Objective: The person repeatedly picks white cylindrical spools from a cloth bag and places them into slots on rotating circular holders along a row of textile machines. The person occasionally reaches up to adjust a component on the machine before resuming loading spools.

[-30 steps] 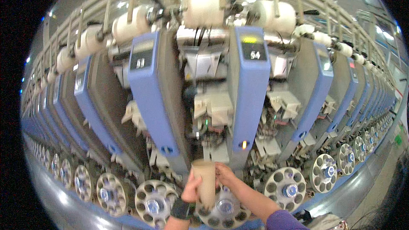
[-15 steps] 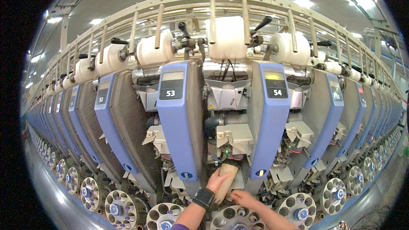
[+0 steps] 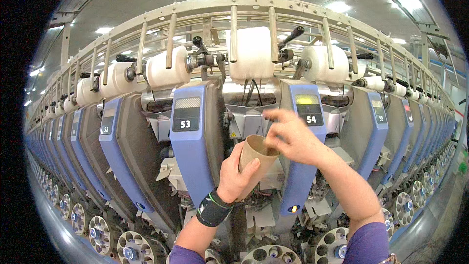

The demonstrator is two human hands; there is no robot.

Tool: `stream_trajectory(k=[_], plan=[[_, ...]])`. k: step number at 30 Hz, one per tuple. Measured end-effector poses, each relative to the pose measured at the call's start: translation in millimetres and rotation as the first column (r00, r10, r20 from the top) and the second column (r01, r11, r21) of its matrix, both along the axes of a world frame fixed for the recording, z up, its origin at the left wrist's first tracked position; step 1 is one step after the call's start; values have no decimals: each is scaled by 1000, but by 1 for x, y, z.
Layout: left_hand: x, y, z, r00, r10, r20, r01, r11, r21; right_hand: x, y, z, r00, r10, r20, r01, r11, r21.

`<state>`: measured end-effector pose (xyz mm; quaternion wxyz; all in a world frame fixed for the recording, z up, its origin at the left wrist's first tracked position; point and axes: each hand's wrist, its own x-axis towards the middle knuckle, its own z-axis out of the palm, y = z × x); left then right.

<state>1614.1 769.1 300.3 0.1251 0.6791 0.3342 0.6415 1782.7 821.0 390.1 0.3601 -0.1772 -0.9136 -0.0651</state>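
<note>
Right fingers [image 3: 279, 130] blurred; tube [image 3: 261, 165] possibly touched

Purple sleeves [image 3: 367, 243], black green-edged wristband [image 3: 214, 210]

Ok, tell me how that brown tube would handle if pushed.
The brown tube is probably light for its size: its open end shows a hollow inside. It seems fairly stiff, its rim looking round in the left hand. Laid on its side, it would likely roll, its wall being curved.
</note>
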Motion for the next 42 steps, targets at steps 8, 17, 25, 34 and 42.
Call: stream_trajectory(k=[8, 17, 25, 34, 42], plan=[[-40, 50, 26, 989, 127, -72, -134, 986, -95, -14, 141, 133, 764, -516, -387, 644, 634, 427], [-54, 59, 18, 978, 193, -74, -205, 952, -230, -17, 231, 213, 383, -866, -322, 906, 284, 313], [-47, 56, 25, 956, 273, -110, -291, 934, -206, 41, 249, 190, 672, -645, -364, 687, 362, 630], [-51, 60, 21, 930, 339, -144, -364, 905, -218, 39, 204, 154, 776, -495, -390, 605, 410, 683], [-21, 91, 73, 872, 445, -207, -454, 891, 4, 4, 147, 136, 599, -801, 14, 769, 580, 268]])
